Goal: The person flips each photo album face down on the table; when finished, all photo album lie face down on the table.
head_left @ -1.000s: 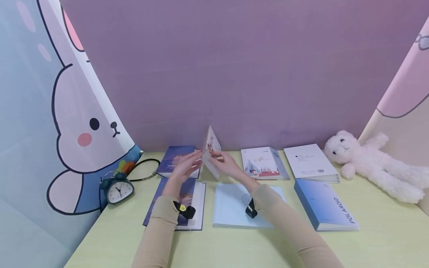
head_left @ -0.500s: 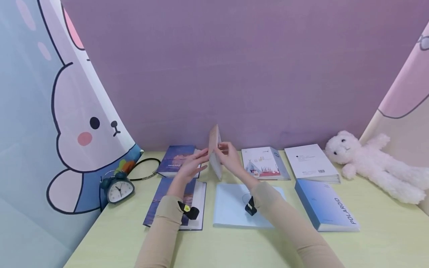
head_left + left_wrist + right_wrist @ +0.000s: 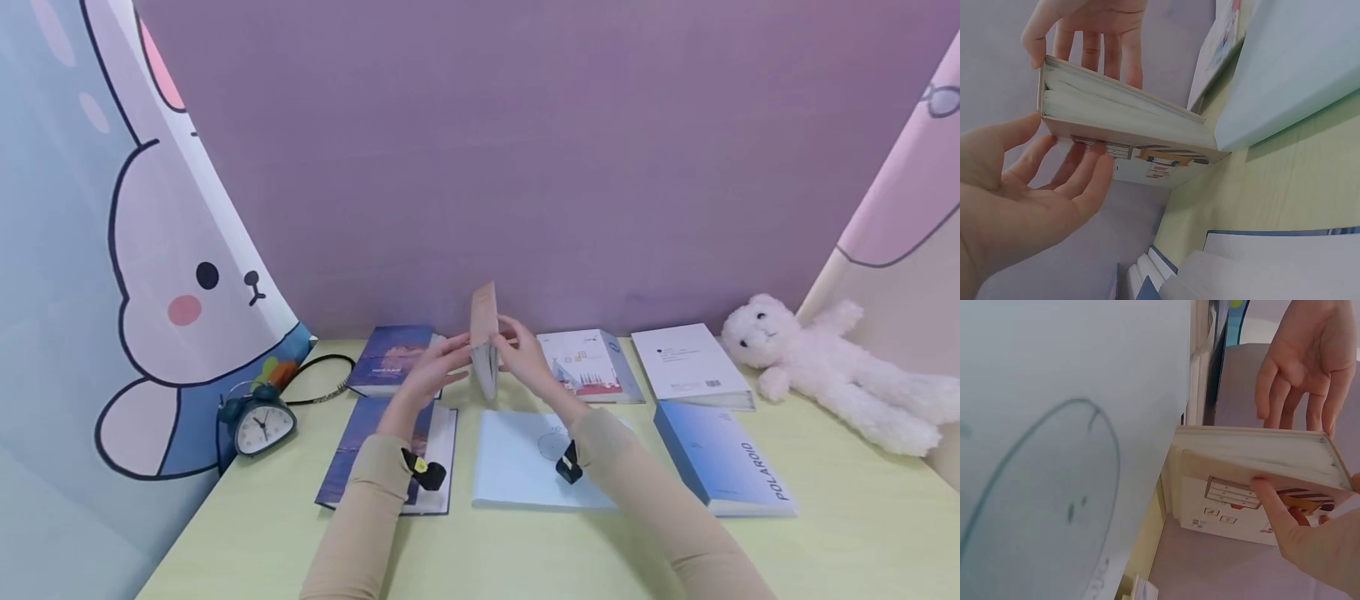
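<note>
Standing upright between both hands (image 3: 525, 357), a book (image 3: 484, 340).

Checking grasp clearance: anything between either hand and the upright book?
Nothing visible. The left hand touches one cover of the upright book with straight fingers; the right hand holds the other cover.

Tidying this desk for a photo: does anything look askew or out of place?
One book stands upright on its edge between the left hand and right hand, while the other books, like the POLAROID book, lie flat. Nothing looks spilled or damaged.
</note>
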Demonstrator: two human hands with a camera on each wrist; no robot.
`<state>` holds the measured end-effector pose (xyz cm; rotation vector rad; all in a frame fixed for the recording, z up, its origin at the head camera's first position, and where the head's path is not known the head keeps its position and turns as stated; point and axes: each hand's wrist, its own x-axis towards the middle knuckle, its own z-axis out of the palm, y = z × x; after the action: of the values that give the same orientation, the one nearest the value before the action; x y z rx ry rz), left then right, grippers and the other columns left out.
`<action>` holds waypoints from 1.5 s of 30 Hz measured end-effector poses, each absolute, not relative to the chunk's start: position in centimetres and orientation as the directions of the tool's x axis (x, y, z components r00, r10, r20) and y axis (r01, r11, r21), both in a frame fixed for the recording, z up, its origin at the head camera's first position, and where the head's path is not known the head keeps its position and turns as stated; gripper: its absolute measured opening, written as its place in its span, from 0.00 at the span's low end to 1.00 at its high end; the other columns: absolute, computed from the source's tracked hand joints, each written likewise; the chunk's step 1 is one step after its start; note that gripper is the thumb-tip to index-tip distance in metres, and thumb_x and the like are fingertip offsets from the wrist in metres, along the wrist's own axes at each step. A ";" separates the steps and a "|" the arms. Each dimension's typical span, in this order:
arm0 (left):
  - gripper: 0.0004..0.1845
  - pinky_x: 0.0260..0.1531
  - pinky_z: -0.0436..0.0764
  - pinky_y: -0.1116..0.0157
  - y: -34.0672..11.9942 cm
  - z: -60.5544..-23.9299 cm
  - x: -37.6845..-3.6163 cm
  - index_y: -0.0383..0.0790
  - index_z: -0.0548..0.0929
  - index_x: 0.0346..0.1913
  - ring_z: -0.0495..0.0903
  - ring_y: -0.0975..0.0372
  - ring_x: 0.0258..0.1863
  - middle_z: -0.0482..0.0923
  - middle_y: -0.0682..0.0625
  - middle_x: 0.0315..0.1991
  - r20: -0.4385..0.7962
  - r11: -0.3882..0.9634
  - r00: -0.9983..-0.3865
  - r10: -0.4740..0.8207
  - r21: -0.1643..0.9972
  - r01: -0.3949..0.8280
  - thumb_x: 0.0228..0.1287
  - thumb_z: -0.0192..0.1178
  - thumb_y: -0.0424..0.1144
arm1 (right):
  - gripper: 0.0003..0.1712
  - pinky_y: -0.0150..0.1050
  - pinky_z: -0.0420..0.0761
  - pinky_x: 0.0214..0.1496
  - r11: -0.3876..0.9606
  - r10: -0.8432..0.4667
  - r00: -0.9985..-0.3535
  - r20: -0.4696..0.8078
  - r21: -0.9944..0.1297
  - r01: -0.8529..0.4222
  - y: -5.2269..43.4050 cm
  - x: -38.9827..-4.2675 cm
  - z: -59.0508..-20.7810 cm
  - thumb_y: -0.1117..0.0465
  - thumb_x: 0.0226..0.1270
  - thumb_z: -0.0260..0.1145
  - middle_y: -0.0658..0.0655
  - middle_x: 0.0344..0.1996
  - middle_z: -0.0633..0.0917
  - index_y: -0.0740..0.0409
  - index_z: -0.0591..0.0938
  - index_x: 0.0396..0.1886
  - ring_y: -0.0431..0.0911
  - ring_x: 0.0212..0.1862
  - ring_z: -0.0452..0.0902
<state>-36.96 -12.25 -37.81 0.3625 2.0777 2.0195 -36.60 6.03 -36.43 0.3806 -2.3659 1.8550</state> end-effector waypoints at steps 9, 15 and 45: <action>0.28 0.62 0.67 0.45 -11.6 -38.1 -36.9 0.49 0.57 0.72 0.62 0.48 0.68 0.57 0.44 0.71 -0.033 0.086 -0.912 0.408 0.996 0.003 0.72 0.48 0.44 | 0.34 0.50 0.84 0.43 0.157 -0.094 -0.973 0.212 -0.962 -0.225 7.1 -36.9 -36.9 0.46 0.64 0.62 0.63 0.57 0.72 0.56 0.64 0.64 0.56 0.57 0.73; 0.28 0.64 0.66 0.48 -11.5 -38.1 -37.4 0.39 0.58 0.71 0.63 0.49 0.67 0.57 0.43 0.71 -0.042 0.179 -0.899 0.436 0.983 0.041 0.73 0.46 0.44 | 0.45 0.53 0.81 0.48 0.166 -0.103 -0.977 0.187 -0.965 -0.202 7.6 -37.0 -37.0 0.47 0.59 0.68 0.62 0.58 0.70 0.57 0.58 0.69 0.57 0.58 0.73; 0.24 0.68 0.58 0.48 -13.5 -40.7 -37.5 0.34 0.61 0.69 0.57 0.48 0.70 0.59 0.39 0.70 -0.168 0.207 -0.831 0.530 0.976 -0.065 0.75 0.41 0.40 | 0.47 0.51 0.66 0.67 0.467 -0.038 -0.995 0.092 -0.879 -0.099 10.4 -37.6 -38.7 0.51 0.57 0.68 0.69 0.64 0.68 0.67 0.58 0.70 0.60 0.65 0.65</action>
<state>-37.50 -13.51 -40.68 0.4310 2.0142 1.6648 -37.59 10.40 -38.67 0.1238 -2.6393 1.5868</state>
